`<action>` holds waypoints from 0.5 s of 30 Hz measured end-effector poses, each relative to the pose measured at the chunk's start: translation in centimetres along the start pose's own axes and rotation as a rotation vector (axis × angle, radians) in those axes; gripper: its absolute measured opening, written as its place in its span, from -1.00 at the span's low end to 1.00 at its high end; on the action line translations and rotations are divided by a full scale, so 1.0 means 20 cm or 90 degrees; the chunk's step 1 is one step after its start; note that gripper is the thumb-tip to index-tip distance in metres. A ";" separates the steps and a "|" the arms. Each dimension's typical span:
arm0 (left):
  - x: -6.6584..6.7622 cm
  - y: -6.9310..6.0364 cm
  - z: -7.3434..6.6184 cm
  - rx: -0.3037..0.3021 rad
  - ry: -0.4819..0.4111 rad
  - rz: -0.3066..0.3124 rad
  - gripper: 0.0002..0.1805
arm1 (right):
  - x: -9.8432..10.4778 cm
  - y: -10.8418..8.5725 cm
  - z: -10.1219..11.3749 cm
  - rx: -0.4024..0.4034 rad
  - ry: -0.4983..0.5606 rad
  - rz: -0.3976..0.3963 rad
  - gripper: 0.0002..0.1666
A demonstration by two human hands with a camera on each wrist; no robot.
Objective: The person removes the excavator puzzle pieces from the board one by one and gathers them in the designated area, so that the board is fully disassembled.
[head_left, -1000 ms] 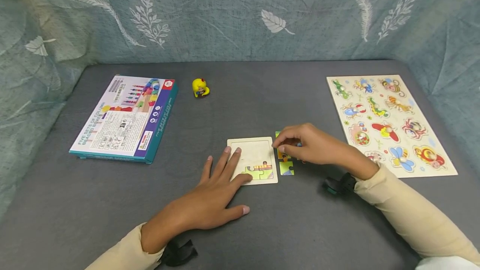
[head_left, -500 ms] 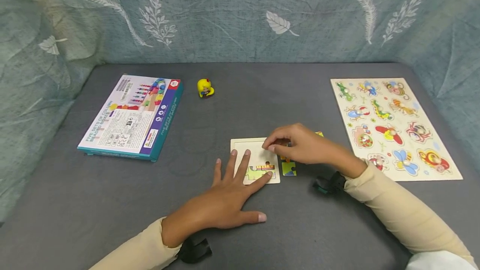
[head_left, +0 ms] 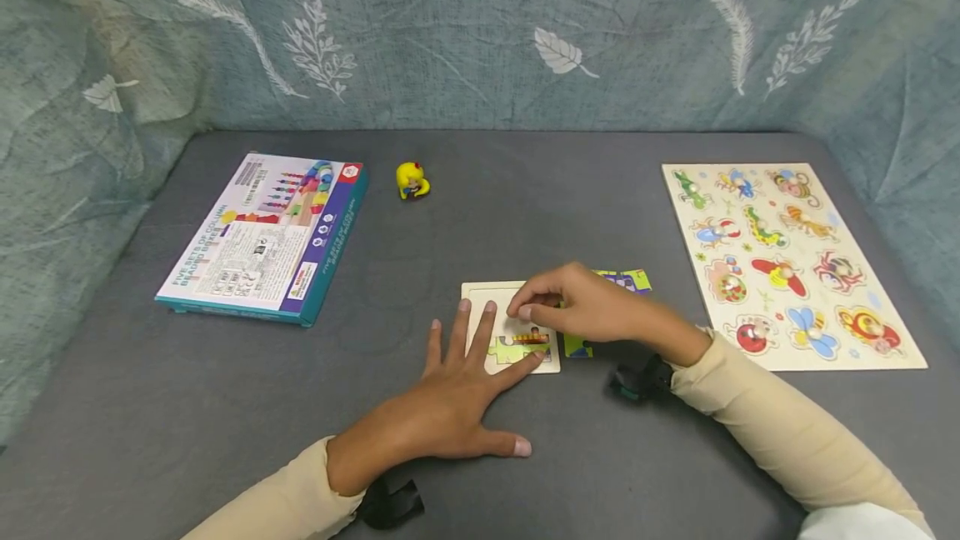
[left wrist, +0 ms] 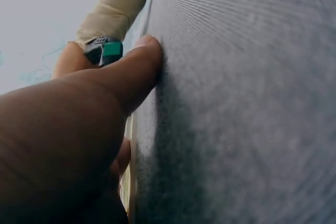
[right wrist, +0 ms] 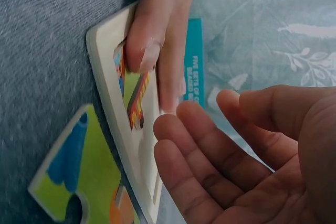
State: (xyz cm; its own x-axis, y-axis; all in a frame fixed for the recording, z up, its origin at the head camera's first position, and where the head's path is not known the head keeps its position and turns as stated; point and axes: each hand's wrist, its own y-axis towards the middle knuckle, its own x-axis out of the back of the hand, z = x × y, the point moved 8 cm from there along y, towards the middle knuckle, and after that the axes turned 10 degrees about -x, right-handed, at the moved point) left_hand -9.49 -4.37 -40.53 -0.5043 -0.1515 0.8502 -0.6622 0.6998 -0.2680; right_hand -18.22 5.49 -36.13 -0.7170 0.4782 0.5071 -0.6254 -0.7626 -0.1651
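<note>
A small wooden puzzle tray (head_left: 498,285) lies on the grey table in the head view, with fitted pieces (head_left: 504,351) along its near side showing green and an orange-striped shape. My left hand (head_left: 457,415) rests spread across the tray's left and near side, its index fingertip on the fitted pieces. Over the tray's right edge hovers my right hand (head_left: 585,304), fingers loosely bent and thumb near the index finger; the right wrist view shows nothing between them. Loose puzzle pieces (head_left: 633,280) lie right of the tray, partly hidden under that hand. One green-and-blue piece (right wrist: 94,166) shows close in the right wrist view.
A boxed bead set (head_left: 247,248) lies at the left. Behind the tray stands a small yellow-haired figurine (head_left: 412,181). A large wooden insect peg board (head_left: 795,265) occupies the right side. Patterned cloth (head_left: 480,32) hangs along the table's far edge.
My right hand has moved left from the loose pieces to above the tray. The left index finger has slid right along the fitted pieces. The head view has shifted slightly.
</note>
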 end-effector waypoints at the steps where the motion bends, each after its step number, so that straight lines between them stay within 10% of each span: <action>1: 0.00 0.00 0.00 -0.002 -0.001 0.000 0.01 | 0.00 0.00 0.00 0.001 0.002 0.000 -0.77; 15: -0.01 0.00 0.00 0.003 -0.016 0.003 0.00 | -0.06 -0.01 0.02 0.002 0.035 0.031 -0.78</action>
State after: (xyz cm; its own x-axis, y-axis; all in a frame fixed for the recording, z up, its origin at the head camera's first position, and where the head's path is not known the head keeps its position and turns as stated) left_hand -9.47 -4.33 -40.77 -0.5204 -0.1660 0.8376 -0.6630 0.6967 -0.2738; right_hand -17.11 4.92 -36.41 -0.7624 0.4642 0.4508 -0.5886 -0.7869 -0.1852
